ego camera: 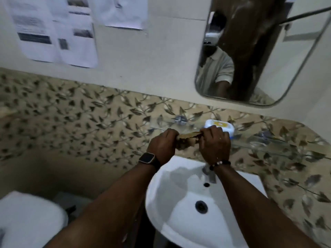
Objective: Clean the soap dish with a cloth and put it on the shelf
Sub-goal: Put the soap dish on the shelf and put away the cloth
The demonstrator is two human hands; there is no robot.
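Both of my hands hold a brown cloth stretched between them above the back of the white sink. My left hand grips its left end in a fist. My right hand grips its right end. A white soap dish with a yellow bar of soap in it stands on the glass shelf just behind my right hand, partly hidden by the knuckles.
A tap sits at the sink's back, under my right wrist. A mirror hangs above the shelf. Papers are stuck on the wall at upper left. A white toilet lid is at lower left.
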